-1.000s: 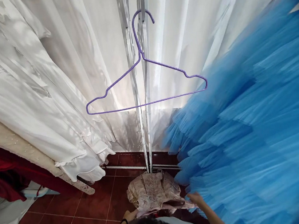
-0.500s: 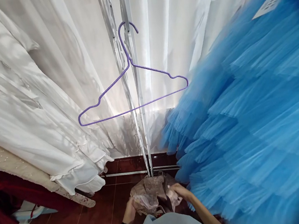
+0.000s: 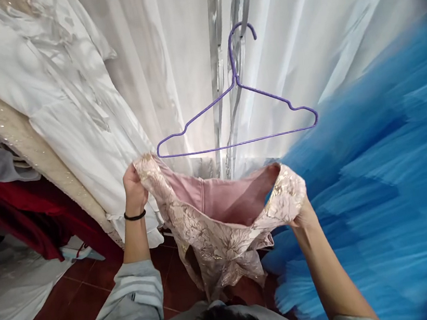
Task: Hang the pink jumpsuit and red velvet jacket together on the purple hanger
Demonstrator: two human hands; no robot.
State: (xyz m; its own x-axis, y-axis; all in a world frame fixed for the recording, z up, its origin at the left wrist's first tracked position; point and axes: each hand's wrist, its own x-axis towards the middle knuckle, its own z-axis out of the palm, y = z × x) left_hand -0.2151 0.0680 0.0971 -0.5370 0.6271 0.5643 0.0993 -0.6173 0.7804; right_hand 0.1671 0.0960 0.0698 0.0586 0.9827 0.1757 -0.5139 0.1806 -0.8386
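Observation:
Between my hands a pink dress (image 3: pixel 224 240) with a gold floral pattern is stretched wide, its neckline gaping and its plain pink lining visible. My left hand (image 3: pixel 135 183), with a black band at the wrist, grips the dress at its left shoulder. The right shoulder is in my right hand (image 3: pixel 303 214), whose fingers are mostly hidden behind the cloth. Just above the neckline, a bare purple hanger (image 3: pixel 239 145) hangs by its hook from a metal rack. The lower part of the dress drops toward my body and is partly out of sight.
White dresses (image 3: pixel 72 105) and a cream sparkly garment (image 3: pixel 38 146) hang on the left, beside dark red cloth (image 3: pixel 20 217). A full blue tulle dress (image 3: pixel 390 184) fills the right. Behind the metal rack (image 3: pixel 217 70) is a white curtain (image 3: pixel 182 43). The floor (image 3: pixel 57 317) is dark red tile.
Both hands have risen from low near the floor, lifting the dress and spreading its shoulders below the hanger. The hanger now appears farther right in view.

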